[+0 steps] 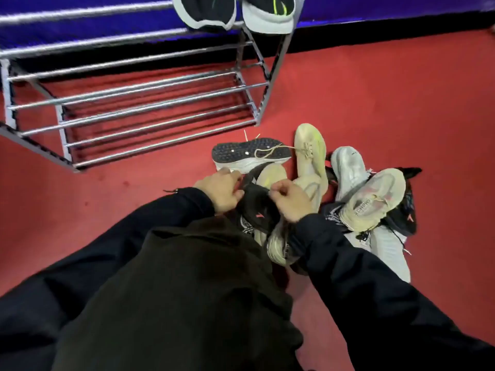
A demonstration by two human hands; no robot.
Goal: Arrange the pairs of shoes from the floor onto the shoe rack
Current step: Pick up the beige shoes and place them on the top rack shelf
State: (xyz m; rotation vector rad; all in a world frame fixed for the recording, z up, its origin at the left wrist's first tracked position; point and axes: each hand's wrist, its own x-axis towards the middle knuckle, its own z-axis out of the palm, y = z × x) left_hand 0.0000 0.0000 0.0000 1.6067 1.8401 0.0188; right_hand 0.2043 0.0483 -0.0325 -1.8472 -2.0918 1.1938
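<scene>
Black fabric fills my grip: I hold a black shoe [258, 207] with a small red mark on its side, both hands curled around its upper edge. My left hand [221, 192] pinches the near-left part of the collar, and my right hand [290, 200] pinches the right part, fingers bent tight. Both my sleeves are dark, and my dark-clad knee takes up the lower middle of the view.

Under and around the shoe I hold lies a heap of shoes on the red floor [388, 103]. Just beyond my left hand a shoe lies on its side, showing a dark studded sole [241, 151] with a loose lace draped across it. Beside it, a pale cream shoe [310, 153] with a yellow-green tint points away from me, touching the pile. To my right, a white-grey shoe [348, 164] lies partly under another cream shoe [375, 199] with pinkish marks and lettering I cannot read clearly. Another black shoe [408, 210] with a red mark sits behind that one, mostly hidden. More pale shoes lie beneath my right wrist.

The metal shoe rack [139, 103] stands to the upper left, its silver bars running across several tiers. On its top tier, at the right end, rests a pair of black shoes with white soles [233, 14] and green accents, heels toward me.
</scene>
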